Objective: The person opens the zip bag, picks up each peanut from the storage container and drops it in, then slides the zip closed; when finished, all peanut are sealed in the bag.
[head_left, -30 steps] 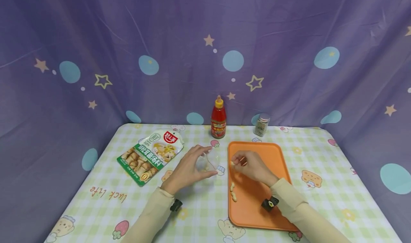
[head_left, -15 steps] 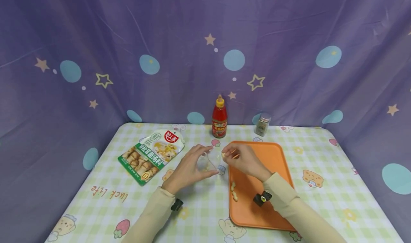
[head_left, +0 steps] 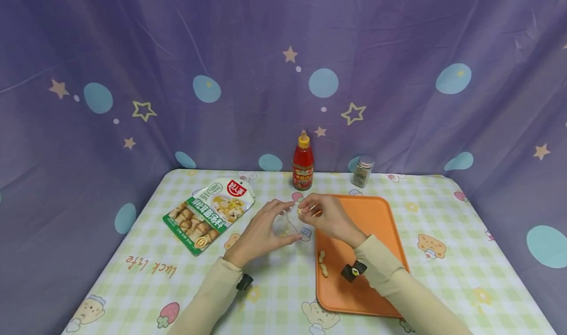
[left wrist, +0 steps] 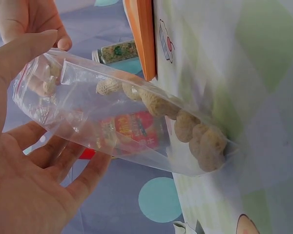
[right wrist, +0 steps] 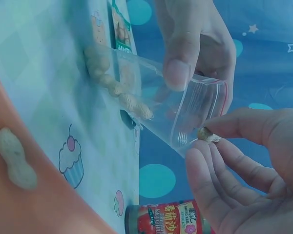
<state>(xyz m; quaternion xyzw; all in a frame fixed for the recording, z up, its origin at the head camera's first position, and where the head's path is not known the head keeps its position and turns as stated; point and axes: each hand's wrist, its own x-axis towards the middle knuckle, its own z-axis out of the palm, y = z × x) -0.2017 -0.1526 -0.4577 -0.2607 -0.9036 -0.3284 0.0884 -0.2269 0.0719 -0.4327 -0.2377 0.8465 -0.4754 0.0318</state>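
Observation:
My left hand (head_left: 262, 231) holds a clear zip bag (left wrist: 85, 112) by its mouth, thumb on one side and fingers on the other. Several peanuts (left wrist: 185, 126) lie in the lower part of the bag, whose bottom end is down at the tablecloth. Right at the bag's opening, my right hand (head_left: 332, 219) pinches one peanut (right wrist: 207, 135) between thumb and fingertips. An orange tray (head_left: 354, 288) lies below the right forearm, with loose peanuts (head_left: 324, 270) along its left edge.
A red ketchup bottle (head_left: 302, 167) stands behind the hands, and a small spice jar (head_left: 362, 172) is at the back right. To the left lies a green and white food pouch (head_left: 210, 214). A purple curtain (head_left: 248, 54) hangs behind the checked tablecloth (head_left: 146, 295).
My right hand has moved left from the tray's left edge to the bag's mouth, carrying the peanut. The left hand and the bag have stayed in place.

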